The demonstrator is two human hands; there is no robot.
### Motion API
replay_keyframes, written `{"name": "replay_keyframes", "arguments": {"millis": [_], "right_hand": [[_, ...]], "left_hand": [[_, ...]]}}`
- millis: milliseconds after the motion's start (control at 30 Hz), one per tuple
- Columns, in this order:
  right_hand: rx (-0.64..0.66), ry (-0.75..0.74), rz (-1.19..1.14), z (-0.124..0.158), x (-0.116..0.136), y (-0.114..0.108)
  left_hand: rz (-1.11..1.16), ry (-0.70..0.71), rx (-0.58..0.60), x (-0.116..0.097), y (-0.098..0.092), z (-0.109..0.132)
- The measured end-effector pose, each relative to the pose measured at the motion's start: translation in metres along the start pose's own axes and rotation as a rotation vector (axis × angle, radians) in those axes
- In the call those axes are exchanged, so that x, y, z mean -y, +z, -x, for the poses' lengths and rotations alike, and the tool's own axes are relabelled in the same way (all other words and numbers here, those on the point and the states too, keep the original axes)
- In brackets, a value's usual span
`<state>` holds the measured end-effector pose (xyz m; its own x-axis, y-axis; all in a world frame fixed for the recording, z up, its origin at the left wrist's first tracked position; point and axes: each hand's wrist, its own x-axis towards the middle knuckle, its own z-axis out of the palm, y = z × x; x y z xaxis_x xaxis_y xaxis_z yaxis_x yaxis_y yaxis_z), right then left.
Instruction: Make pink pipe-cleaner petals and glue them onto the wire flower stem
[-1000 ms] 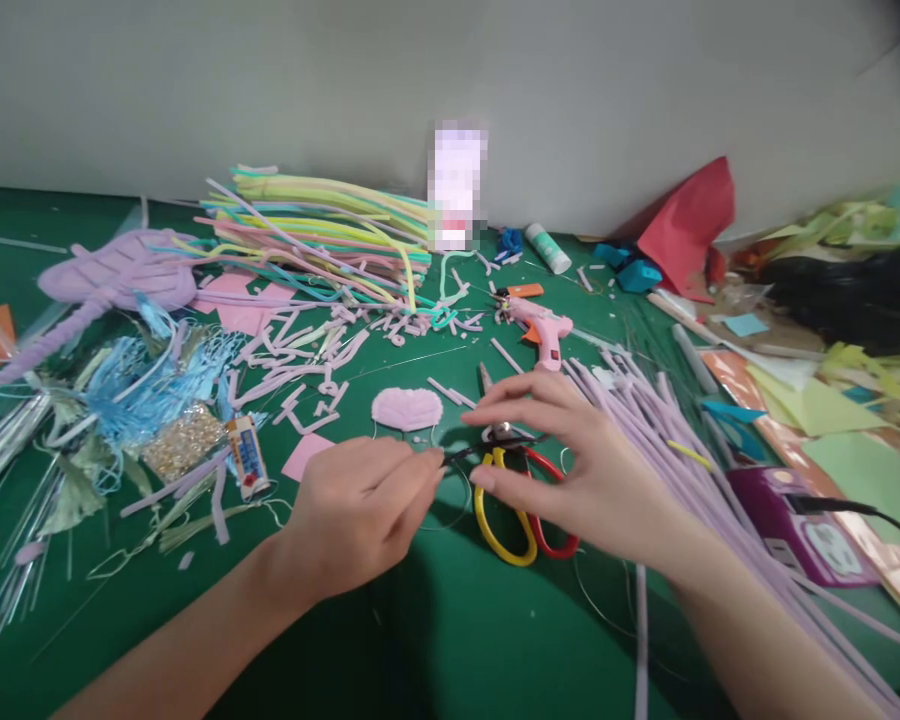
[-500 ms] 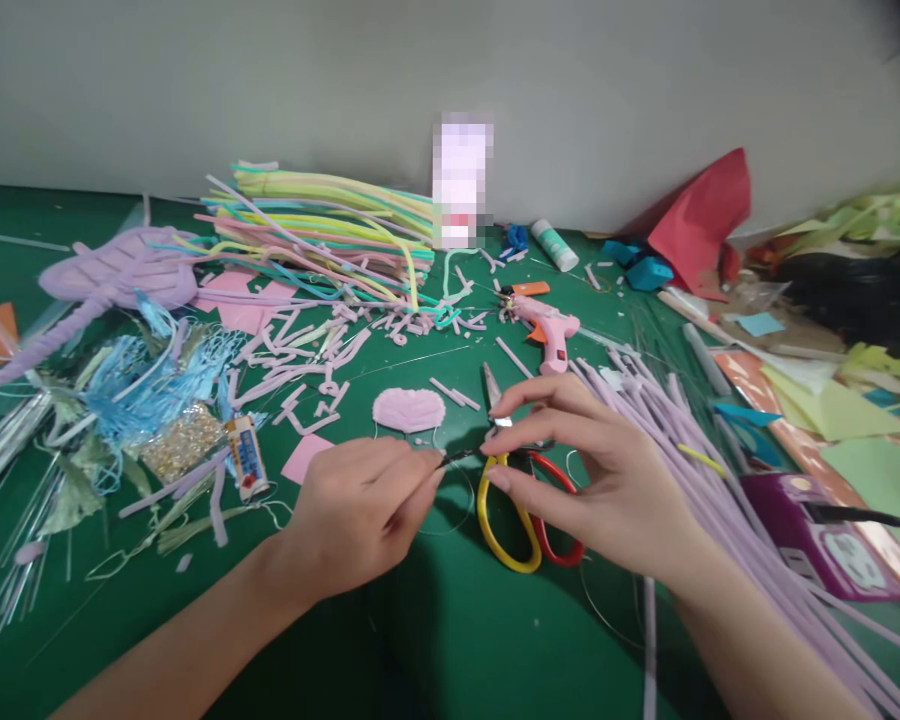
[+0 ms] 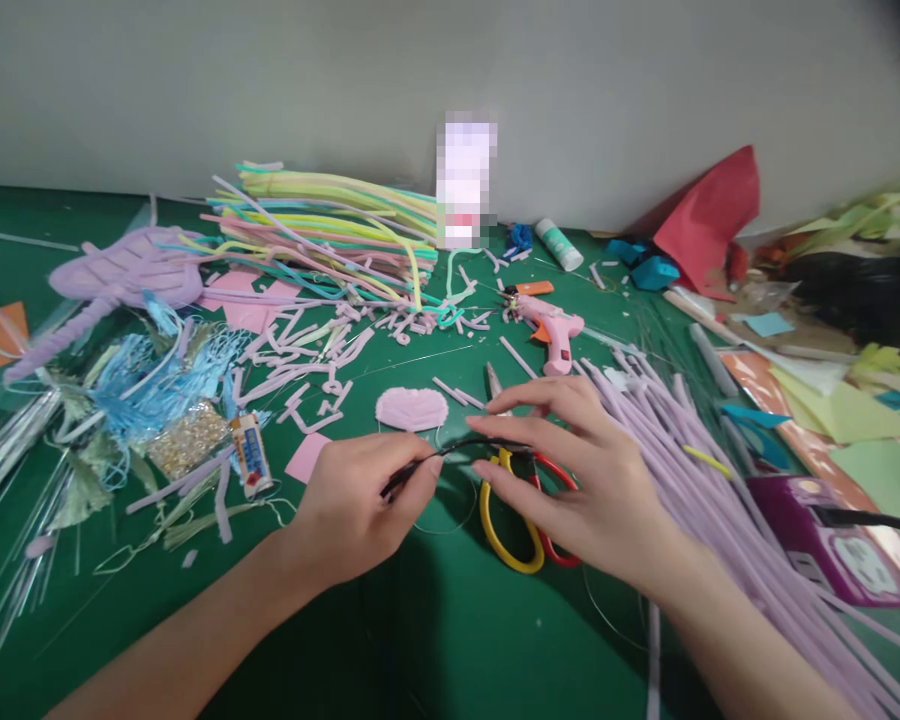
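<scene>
A thin black cord [image 3: 457,445] spans the gap between my hands, curving slightly. My left hand [image 3: 371,500] is closed, pinching one end between thumb and bent fingers. Over the scissors [image 3: 511,520], my right hand [image 3: 570,460] has its thumb and fingers apart; the cord's other end passes against its fingers, and I cannot see it gripped. Those scissors lie on the table with one yellow and one red handle, partly hidden by that hand. Just beyond my hands rests a small fuzzy lilac piece [image 3: 412,409] with a thin thread or wire beneath it.
Cut lilac stem pieces [image 3: 330,345] and a bundle of coloured fuzzy stems [image 3: 330,220] lie at the back. A pink glue gun [image 3: 555,330] is behind my right hand, lilac stems [image 3: 690,480] to its right. Blue tassels [image 3: 150,380] and a small box [image 3: 250,455] lie left.
The right fingers have gone from nearly pinching to wider apart. More of the black cord shows, now running into the left hand and across to the right fingers.
</scene>
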<state>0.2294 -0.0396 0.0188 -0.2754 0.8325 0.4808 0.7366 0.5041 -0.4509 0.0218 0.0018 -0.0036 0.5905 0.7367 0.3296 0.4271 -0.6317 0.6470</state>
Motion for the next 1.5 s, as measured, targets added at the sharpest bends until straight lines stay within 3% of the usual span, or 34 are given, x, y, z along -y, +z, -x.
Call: {"name": "replay_keyframes", "arguments": {"millis": [133, 333, 533, 767, 900, 1133, 1267, 1367, 1500], "right_hand": [[0.064, -0.022, -0.002, 0.001, -0.002, 0.005], [0.023, -0.014, -0.048, 0.000, -0.001, 0.003], [0.023, 0.036, -0.194, -0.001, -0.005, 0.017], [0.102, 0.313, -0.567, -0.002, -0.009, 0.013], [0.025, 0.478, -0.664, -0.003, -0.010, 0.007], [0.136, 0.379, -0.567, -0.004, -0.005, 0.010], [0.168, 0.430, -0.607, -0.004, -0.003, 0.013], [0.115, 0.580, -0.681, -0.003, -0.002, 0.014], [-0.102, 0.760, -0.755, -0.003, -0.006, 0.010]], "left_hand": [[0.034, -0.018, 0.035, 0.000, 0.000, 0.000], [0.068, -0.126, 0.068, -0.001, 0.000, -0.002], [0.123, -0.072, 0.155, -0.001, -0.003, -0.002], [0.116, 0.032, 0.143, -0.001, -0.003, -0.002], [0.118, 0.043, 0.144, 0.000, -0.002, -0.002], [0.120, 0.076, 0.128, -0.002, -0.002, -0.003], [0.101, 0.100, 0.140, -0.002, -0.001, -0.002], [0.093, 0.109, 0.148, -0.001, 0.000, -0.001], [0.125, 0.086, 0.163, -0.001, 0.000, -0.002]]}}
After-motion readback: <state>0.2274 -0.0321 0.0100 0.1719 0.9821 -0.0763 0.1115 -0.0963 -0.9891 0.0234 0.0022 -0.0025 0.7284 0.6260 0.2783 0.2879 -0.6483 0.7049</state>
